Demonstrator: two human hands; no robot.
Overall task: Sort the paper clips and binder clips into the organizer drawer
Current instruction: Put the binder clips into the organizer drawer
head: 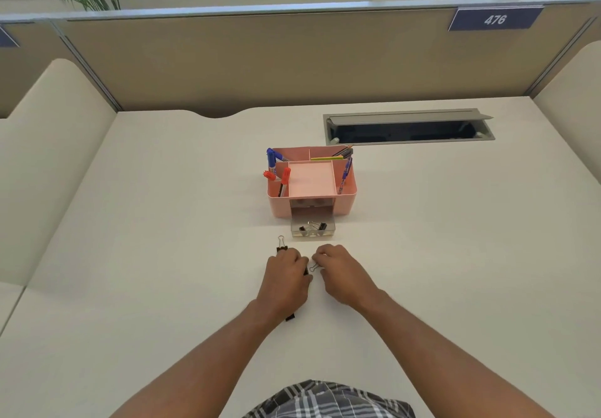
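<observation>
Surface: pale cubicle surface (162, 222), tan partition behind.
Drawer: clear organizer drawer (313, 230) pulled out of the pink organizer (312, 203), just beyond both hands; a few binder clips (313, 227) already in.
Left hand (286, 274): fingers curled over a black clip; grip cannot be confirmed.
Right hand (341, 269): fingers pinching a wire handle (314, 267).
Loose clip (282, 244): just past the left fingers, long axis toward the drawer, handle leading.
Another clip (290, 317): under the left wrist.
Progress: partway, by my reading; no paper clips visible.

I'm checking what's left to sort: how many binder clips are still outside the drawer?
3 visible: one beside the left hand, one between both hands, one under the left wrist. The hands may hide more.
</observation>
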